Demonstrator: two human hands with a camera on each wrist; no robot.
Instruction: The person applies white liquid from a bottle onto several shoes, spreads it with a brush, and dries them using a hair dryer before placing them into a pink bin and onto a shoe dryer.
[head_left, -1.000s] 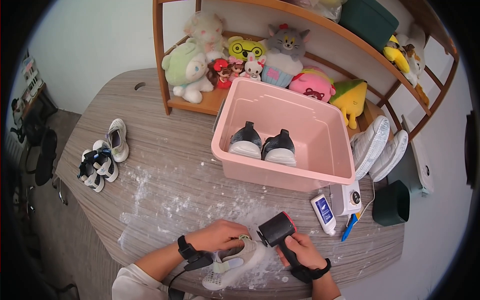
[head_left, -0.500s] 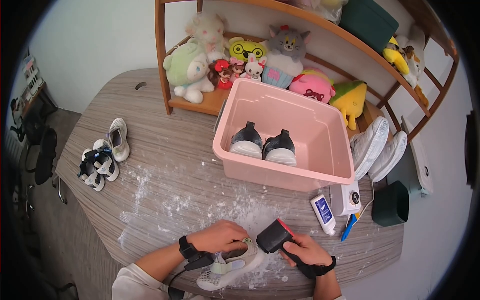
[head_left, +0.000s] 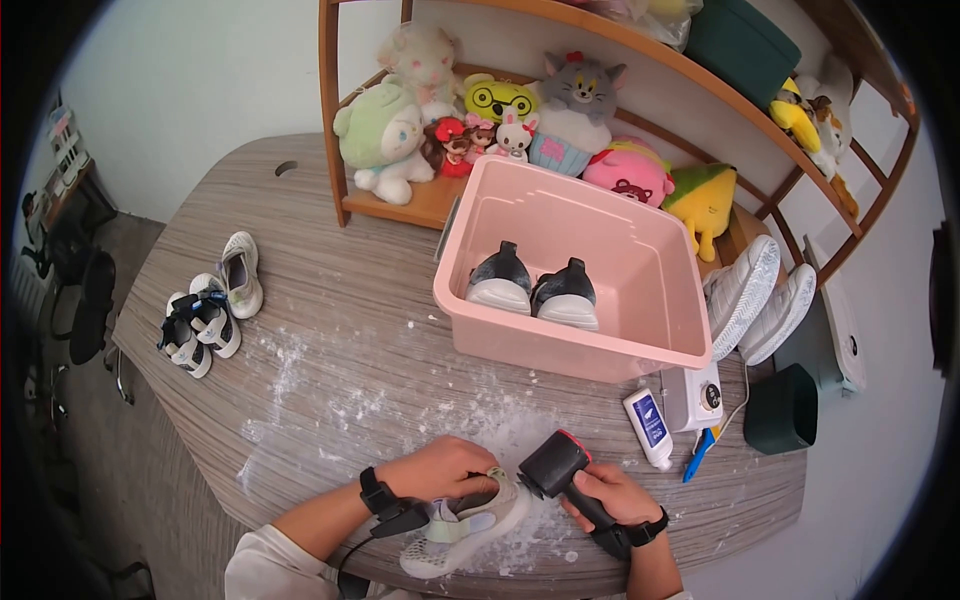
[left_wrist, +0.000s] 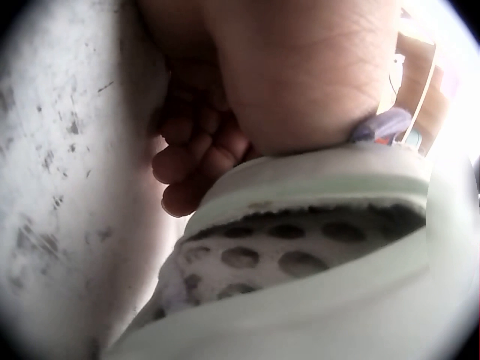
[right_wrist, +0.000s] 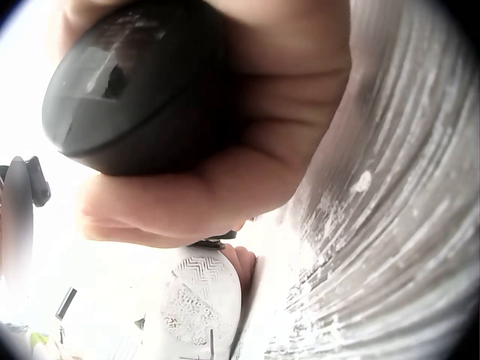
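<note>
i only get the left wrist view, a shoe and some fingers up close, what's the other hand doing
Observer: The right hand grips a black handheld tool by its handle.
Operator: where's the wide end of it sitting
Observer: Right by the heel end of the pale shoe; I can't tell for sure whether they touch.
Operator: ok, any shoes in front of the person, past the hands
Observer: Yes, two dark-and-white shoes are side by side in the pink tub, heels toward the person.
</note>
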